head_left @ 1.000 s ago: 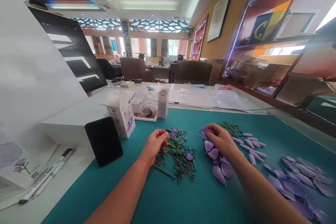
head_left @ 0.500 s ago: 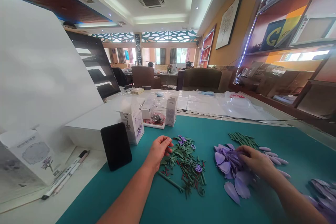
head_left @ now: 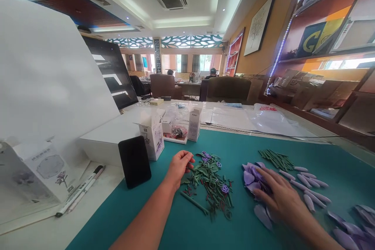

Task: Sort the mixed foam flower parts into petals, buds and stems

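My right hand (head_left: 279, 195) lies with spread fingers over a heap of purple plastic petals (head_left: 249, 177), covering part of it. Below the fingers a loose petal (head_left: 263, 216) rests on the mat. My left hand (head_left: 181, 167) hovers beside a mixed pile of green plastic leaves and stems (head_left: 209, 175), thumb and fingertips pressed together. Anything inside that pinch is too small or hidden to make out. Purple openwork rings (head_left: 225, 188) are scattered among the green pieces. Behind my right hand lie a bundle of green stems (head_left: 275, 159) and several pale purple pointed pieces (head_left: 315, 197).
More purple petals (head_left: 348, 228) sit at the lower right of the green mat (head_left: 228, 232). A black phone-like slab (head_left: 134, 162) leans at the left, near printed boxes (head_left: 152, 136) and a white tray (head_left: 175, 140). Pens (head_left: 79, 191) lie on the white table. People sit in the background.
My right hand has gone from fingers curled at the petals to flat and spread over them, shifting slightly down. My left hand keeps its pinch. The view has turned slightly left.
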The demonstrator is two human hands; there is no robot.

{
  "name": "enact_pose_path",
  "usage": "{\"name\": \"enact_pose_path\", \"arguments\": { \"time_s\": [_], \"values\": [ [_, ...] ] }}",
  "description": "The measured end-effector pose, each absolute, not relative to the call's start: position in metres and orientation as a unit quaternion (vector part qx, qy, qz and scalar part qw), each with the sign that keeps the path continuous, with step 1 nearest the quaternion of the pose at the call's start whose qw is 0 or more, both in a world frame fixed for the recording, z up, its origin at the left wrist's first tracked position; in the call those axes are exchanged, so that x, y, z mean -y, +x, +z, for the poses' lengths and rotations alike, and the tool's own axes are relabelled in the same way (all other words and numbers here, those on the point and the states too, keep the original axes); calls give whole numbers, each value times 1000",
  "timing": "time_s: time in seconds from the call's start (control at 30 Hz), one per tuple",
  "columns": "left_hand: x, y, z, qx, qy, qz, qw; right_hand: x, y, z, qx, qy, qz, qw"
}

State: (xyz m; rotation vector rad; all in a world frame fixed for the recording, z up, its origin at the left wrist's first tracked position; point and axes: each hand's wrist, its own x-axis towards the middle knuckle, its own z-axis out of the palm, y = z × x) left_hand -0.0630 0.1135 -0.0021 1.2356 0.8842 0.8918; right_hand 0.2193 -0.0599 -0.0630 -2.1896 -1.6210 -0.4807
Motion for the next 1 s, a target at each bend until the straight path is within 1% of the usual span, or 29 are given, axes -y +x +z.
{"name": "enact_pose_path", "arguments": {
  "time_s": [0.07, 0.17, 0.33, 0.67, 1.0],
  "values": [
    [-115, -63, -4, -390, 539, 392, 635, 65, 206, -73, 610, -746, -211, 164],
    [-116, -62, -6, -392, 536, 395, 635, 70, 196, -82, 631, -725, -239, 137],
    [-115, -63, -6, -390, 536, 396, 635, 65, 196, -87, 637, -714, -260, 132],
    [-117, -62, -8, -391, 534, 401, 633, 62, 207, -79, 618, -736, -241, 131],
    [-120, -63, -12, -386, 537, 400, 635, 63, 189, -78, 664, -692, -254, 124]
  ]
}}
